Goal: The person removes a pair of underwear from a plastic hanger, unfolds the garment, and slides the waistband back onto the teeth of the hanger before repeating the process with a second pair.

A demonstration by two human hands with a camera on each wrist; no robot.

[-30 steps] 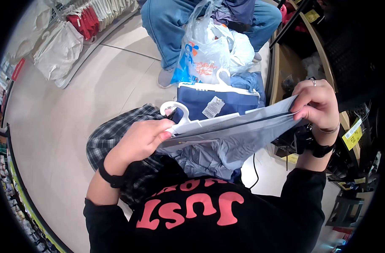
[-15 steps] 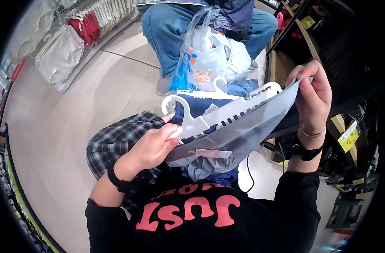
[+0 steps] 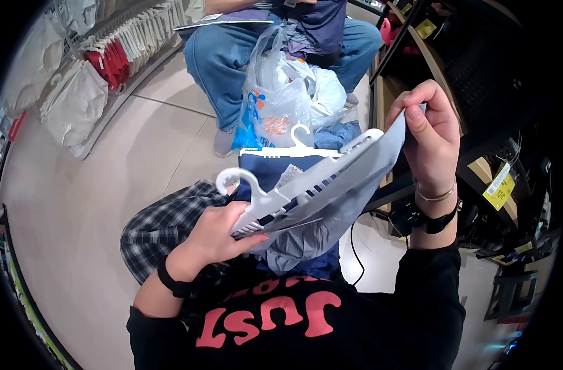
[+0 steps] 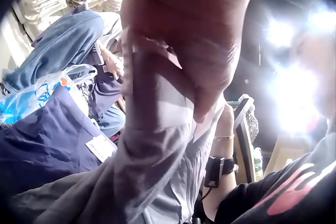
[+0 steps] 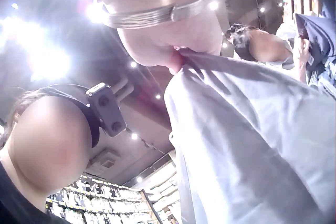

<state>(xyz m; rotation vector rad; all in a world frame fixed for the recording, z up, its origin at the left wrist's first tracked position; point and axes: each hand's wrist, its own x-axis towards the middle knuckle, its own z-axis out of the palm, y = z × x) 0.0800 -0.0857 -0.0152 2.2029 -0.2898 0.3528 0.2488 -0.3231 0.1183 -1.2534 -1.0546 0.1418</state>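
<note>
A grey garment [image 3: 349,206] is stretched slantwise between my two hands. At its near end my left hand [image 3: 217,237] grips the white plastic hanger [image 3: 331,166] below its hook, together with the cloth. My right hand [image 3: 432,132], raised higher, pinches the garment's far corner between thumb and fingers. The hanger's slotted bar runs along the garment's upper edge, its far end close to the right hand. In the right wrist view the grey cloth [image 5: 252,129] hangs in folds from the pinching fingers. Behind lies a navy garment [image 3: 257,172] on another white hanger [image 3: 301,150].
Someone in jeans [image 3: 213,68] sits opposite, behind a clear plastic bag [image 3: 275,105] of clothes. Plaid cloth [image 3: 164,225] covers my lap's left side. Dark shelving with a yellow price tag [image 3: 497,185] stands at right; hanging white garments [image 3: 78,102] line the left.
My right hand has risen and turned, lifting the garment's far end. More of the slotted hanger now shows along its edge. The left hand keeps its hold near the hook.
</note>
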